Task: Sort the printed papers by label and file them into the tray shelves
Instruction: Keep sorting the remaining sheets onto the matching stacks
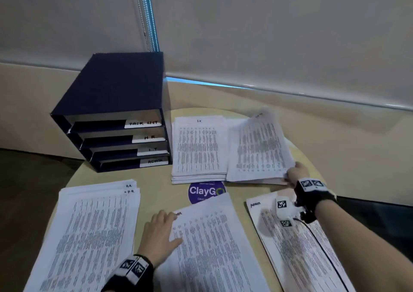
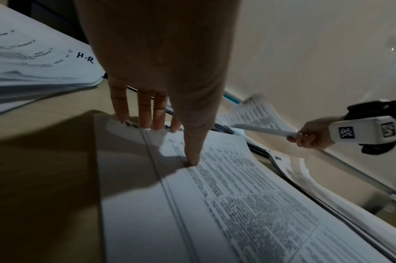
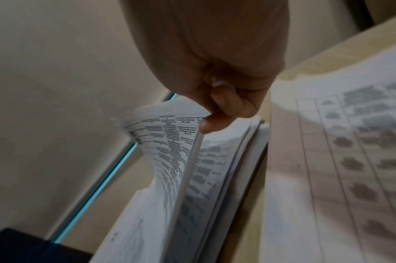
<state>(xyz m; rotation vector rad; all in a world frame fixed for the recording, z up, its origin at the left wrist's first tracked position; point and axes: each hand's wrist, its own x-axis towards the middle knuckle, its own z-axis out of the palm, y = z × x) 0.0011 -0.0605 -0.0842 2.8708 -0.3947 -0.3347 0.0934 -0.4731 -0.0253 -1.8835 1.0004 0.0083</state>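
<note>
Left hand: our left hand (image 1: 159, 231) lies flat at lower centre of the head view, fingers straight, pressing the near centre stack (image 1: 214, 247) by its upper left corner; nothing gripped.
Right hand: our right hand (image 1: 296, 173) at right of frame pinches the lower right corner of the lifted sheaf (image 1: 259, 148); in the right wrist view thumb and fingers (image 3: 214, 122) clamp the paper edge.
Sheaf: its gripped corner is raised off the pile below and the sheets bow; label at the top too blurred to read.
Tray shelves: dark blue unit (image 1: 116, 95) at upper left of the table (image 1: 161, 180), four slots tagged TASK LIST, H.R., I.T., ADMIN, all facing us.
Other piles: I.T. stack (image 1: 199, 148) just left of the sheaf; H.R. stack (image 1: 89, 229) lower left; one more stack (image 1: 295, 247) lower right.
Key relation: shelves lie left of the sheaf, across the I.T. stack. We judge the sheaf's long axis already runs roughly with the slots' depth.
Nearer hand: the left is closer to the shelves, but the right has the paper.
</note>
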